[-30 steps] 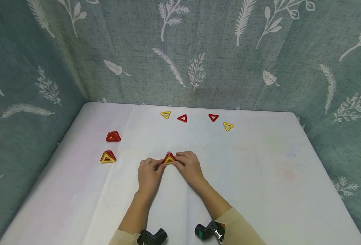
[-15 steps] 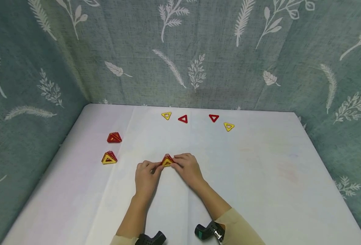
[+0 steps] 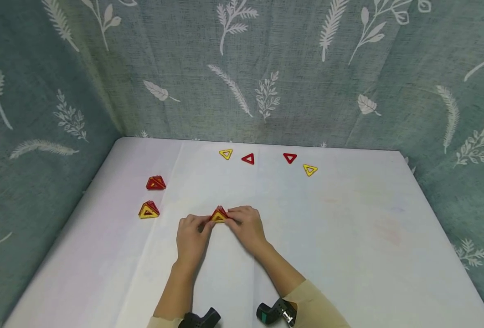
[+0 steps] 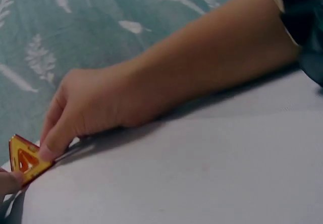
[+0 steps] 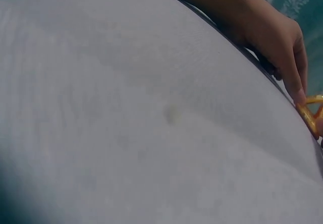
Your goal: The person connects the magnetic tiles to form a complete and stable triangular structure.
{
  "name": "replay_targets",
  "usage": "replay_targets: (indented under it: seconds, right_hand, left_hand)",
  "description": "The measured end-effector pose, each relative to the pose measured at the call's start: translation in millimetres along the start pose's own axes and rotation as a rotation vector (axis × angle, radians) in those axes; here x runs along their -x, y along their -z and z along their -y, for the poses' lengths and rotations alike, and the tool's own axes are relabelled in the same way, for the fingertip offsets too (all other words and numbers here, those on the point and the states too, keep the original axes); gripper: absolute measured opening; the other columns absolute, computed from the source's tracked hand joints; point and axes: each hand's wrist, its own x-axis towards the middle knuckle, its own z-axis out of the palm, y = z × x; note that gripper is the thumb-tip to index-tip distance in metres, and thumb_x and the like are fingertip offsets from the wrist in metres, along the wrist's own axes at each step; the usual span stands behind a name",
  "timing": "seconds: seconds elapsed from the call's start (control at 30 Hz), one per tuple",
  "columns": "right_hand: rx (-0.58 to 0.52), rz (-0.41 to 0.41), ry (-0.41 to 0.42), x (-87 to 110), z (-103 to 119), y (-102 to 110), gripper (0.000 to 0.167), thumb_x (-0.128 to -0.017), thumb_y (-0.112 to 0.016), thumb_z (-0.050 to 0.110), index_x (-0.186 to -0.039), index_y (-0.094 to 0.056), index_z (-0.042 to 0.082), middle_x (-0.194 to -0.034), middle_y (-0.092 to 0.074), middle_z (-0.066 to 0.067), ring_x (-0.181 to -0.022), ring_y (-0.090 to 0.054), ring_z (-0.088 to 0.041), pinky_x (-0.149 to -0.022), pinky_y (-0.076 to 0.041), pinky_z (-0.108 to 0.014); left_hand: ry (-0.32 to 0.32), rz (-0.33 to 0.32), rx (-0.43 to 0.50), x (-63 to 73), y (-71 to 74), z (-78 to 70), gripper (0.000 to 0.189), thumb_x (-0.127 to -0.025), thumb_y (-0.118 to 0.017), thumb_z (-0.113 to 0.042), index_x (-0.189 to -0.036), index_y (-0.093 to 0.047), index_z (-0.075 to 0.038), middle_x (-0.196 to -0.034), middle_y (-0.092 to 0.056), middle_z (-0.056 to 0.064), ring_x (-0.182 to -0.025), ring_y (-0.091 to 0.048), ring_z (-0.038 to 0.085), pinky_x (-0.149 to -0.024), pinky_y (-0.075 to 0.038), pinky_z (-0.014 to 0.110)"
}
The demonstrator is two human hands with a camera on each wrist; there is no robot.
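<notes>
- Red-and-yellow pyramid of hollow, plastic-looking triangles [image 3: 219, 215] sits just below and left of the frame's centre, pinched from both sides: the left hand [image 3: 190, 239] grips its left lower corner, the right hand [image 3: 245, 228] its right.
- It should prove light, stiff and rather smooth; its joined edges may be the weak spot, so a gentle pinch at the low corners looks best.
- Both hands cover those corners, so the joints there cannot be judged.
- At the frame's middle left stand a second red-and-yellow pyramid [image 3: 149, 210] and, just above it, a mostly red pyramid [image 3: 156, 183], well apart from the hands.
- Above centre, two flat yellow hollow triangles [image 3: 310, 170] and two flat red hollow triangles [image 3: 290, 158] lie near the white tabletop's [image 3: 348, 237] far edge.
- Behind, green-grey leaf-print cloth [image 3: 299, 100] would limit any farther reach.
</notes>
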Motion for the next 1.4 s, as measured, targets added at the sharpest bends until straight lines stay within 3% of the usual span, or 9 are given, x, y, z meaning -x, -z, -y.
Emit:
replay_targets:
  seconds: [0.17, 0.43, 0.67, 0.77, 0.97, 1.17, 1.4]
  right_hand:
    - [0.022, 0.02, -0.005, -4.5, 8, -9, 0.02, -0.079, -0.076, 0.02, -0.095, -0.076, 0.008, -0.101, -0.072, -0.002, -0.098, -0.062, -0.019, -0.088, -0.044, -0.038]
    - [0.033, 0.043, -0.01, -19.2, 13, -22, 0.021, -0.081, -0.074, 0.021, -0.097, -0.075, 0.008, -0.101, -0.072, -0.001, -0.098, -0.062, -0.02, -0.086, -0.044, -0.037]
    - [0.01, 0.062, -0.044, -34.4, 14, -34, 0.018, -0.082, -0.073, 0.02, -0.094, -0.075, 0.006, -0.099, -0.072, -0.002, -0.097, -0.061, -0.02, -0.086, -0.044, -0.036]
    - [0.01, 0.059, -0.035, -40.8, 15, -38, 0.017, -0.082, -0.073, 0.021, -0.092, -0.075, 0.007, -0.098, -0.072, -0.002, -0.096, -0.061, -0.019, -0.085, -0.044, -0.034]
    - [-0.001, 0.079, -0.033, -54.5, 16, -46, 0.016, -0.081, -0.074, 0.021, -0.088, -0.074, 0.007, -0.092, -0.072, -0.001, -0.093, -0.06, -0.019, -0.084, -0.044, -0.032]
    - [-0.067, 0.19, -0.099, -67.3, 15, -49, 0.014, -0.083, -0.073, 0.019, -0.089, -0.073, 0.007, -0.094, -0.069, -0.003, -0.095, -0.058, -0.02, -0.086, -0.045, -0.03]
    - [0.026, 0.189, -0.09, -75.5, 14, -53, 0.014, -0.082, -0.073, 0.026, -0.084, -0.073, 0.013, -0.091, -0.068, 0.002, -0.088, -0.059, -0.016, -0.079, -0.046, -0.028]
  left_hand:
    - [0.057, 0.028, -0.016, -2.1, 7.8, 6.3, 0.025, -0.086, -0.07, -0.023, -0.104, -0.072, -0.006, -0.09, -0.061, 0.007, -0.089, -0.049, 0.023, -0.075, -0.041, 0.037]
    - [0.056, -0.009, -0.055, -9.9, 12.8, 10.9, 0.031, -0.087, -0.069, -0.022, -0.11, -0.068, -0.002, -0.094, -0.066, 0.013, -0.091, -0.056, 0.029, -0.08, -0.044, 0.043]
    - [0.091, 0.114, -0.072, -28.7, 23.1, 15.3, 0.03, -0.09, -0.064, -0.023, -0.111, -0.067, -0.001, -0.099, -0.067, 0.014, -0.093, -0.059, 0.03, -0.08, -0.046, 0.046]
    - [0.112, 0.133, -0.06, -35.4, 27.9, 17.8, 0.029, -0.092, -0.062, -0.023, -0.11, -0.067, -0.001, -0.101, -0.067, 0.014, -0.093, -0.06, 0.03, -0.08, -0.047, 0.046]
    - [0.132, 0.093, -0.073, -45.5, 29.1, 24.4, 0.031, -0.093, -0.06, -0.025, -0.112, -0.066, -0.002, -0.097, -0.066, 0.014, -0.086, -0.061, 0.028, -0.074, -0.047, 0.045]
    - [0.161, 0.031, -0.069, -52.7, 24.9, 32.4, 0.033, -0.094, -0.058, -0.027, -0.115, -0.065, -0.003, -0.1, -0.067, 0.015, -0.089, -0.062, 0.03, -0.076, -0.046, 0.047]
    - [0.117, -0.025, -0.13, -54.0, 19.6, 38.1, 0.039, -0.094, -0.058, -0.032, -0.118, -0.064, -0.003, -0.091, -0.065, 0.012, -0.073, -0.057, 0.025, -0.064, -0.045, 0.042]
